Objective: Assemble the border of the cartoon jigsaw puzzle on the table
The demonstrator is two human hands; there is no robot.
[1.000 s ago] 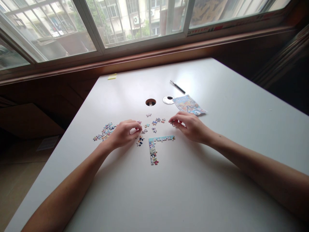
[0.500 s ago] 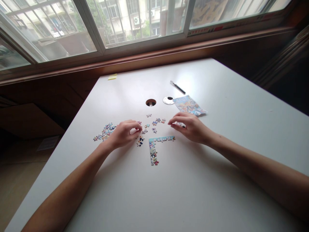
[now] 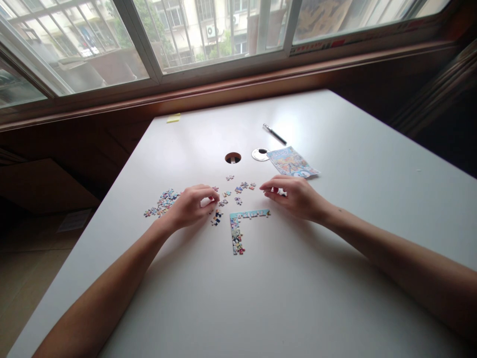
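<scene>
My left hand [image 3: 194,205] rests over the white table with thumb and fingers curled into a pinch; whether a piece is between the fingertips is hidden. Loose jigsaw pieces [image 3: 223,203] lie beside those fingertips, and a dark-and-orange cluster [image 3: 216,218] lies just below them. Between the hands sits an L-shaped joined puzzle border [image 3: 234,233], its top row reaching right. My right hand [image 3: 294,196] hovers to the upper right of that row, thumb and index apart, with puzzle pieces partly hidden behind its fingers. More pieces [image 3: 244,185] are scattered between the hands.
A pile of puzzle pieces [image 3: 166,202] lies left of my left hand. Farther back are a printed picture sheet [image 3: 292,161], a pen [image 3: 275,134], a round cable hole [image 3: 233,158] and its metal cover [image 3: 260,155]. A yellow sticky note [image 3: 173,118] marks the far edge.
The fingers of my right hand have drawn slightly closer together and shifted a little. My left hand and the joined puzzle border look the same.
</scene>
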